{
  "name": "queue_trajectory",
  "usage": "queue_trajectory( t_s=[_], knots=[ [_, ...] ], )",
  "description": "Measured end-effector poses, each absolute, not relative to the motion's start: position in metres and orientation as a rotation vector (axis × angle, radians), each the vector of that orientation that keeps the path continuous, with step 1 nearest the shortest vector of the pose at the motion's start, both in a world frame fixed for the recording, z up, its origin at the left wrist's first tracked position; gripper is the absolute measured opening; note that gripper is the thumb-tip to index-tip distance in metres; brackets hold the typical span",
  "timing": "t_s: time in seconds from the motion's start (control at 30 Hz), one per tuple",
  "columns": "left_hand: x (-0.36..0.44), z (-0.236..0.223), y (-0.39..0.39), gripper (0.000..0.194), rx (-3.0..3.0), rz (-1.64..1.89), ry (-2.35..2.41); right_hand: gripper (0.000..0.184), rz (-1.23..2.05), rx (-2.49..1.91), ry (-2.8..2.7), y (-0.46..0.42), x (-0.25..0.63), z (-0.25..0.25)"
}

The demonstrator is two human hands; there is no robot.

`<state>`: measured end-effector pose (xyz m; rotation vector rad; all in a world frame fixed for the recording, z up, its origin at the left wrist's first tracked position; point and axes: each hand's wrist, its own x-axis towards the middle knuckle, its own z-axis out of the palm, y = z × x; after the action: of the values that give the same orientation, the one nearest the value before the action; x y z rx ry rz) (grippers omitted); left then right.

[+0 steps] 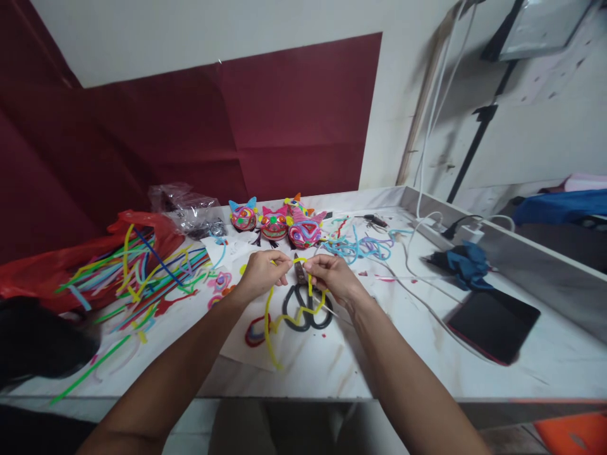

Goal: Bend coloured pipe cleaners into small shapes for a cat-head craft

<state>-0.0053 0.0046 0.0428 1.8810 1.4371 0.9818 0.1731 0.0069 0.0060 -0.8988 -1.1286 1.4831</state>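
Observation:
Between my two hands runs a yellow pipe cleaner [300, 260], pinched at each side of a short stretch. My left hand [263, 273] grips it from the left, and a long end hangs below toward the table. From the right, my right hand [332, 276] holds the other side, where more yellow shows bent in a zigzag. Black-handled scissors [289, 308] lie under the hands, blades pointing away from me. A small coil with a dark red rim [255, 333] rests on white paper [237, 345] left of the scissors.
Several colourful animal-like heads [274, 225] stand at the back. Loose pipe cleaners spill from a red plastic bag [164, 232] on the left. Blue curled strands [363, 245] lie behind my right hand. A black tablet [496, 325] and a white cable [420, 297] are on the right.

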Motion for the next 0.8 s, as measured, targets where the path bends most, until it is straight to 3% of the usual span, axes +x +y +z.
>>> queue_trajectory(
  t_s=[0.8],
  knots=[
    [0.005,0.025,0.002,0.012,1.767,0.999,1.369,0.029,1.259,-0.922,-1.232,0.011,0.173,-0.005]
  ],
)
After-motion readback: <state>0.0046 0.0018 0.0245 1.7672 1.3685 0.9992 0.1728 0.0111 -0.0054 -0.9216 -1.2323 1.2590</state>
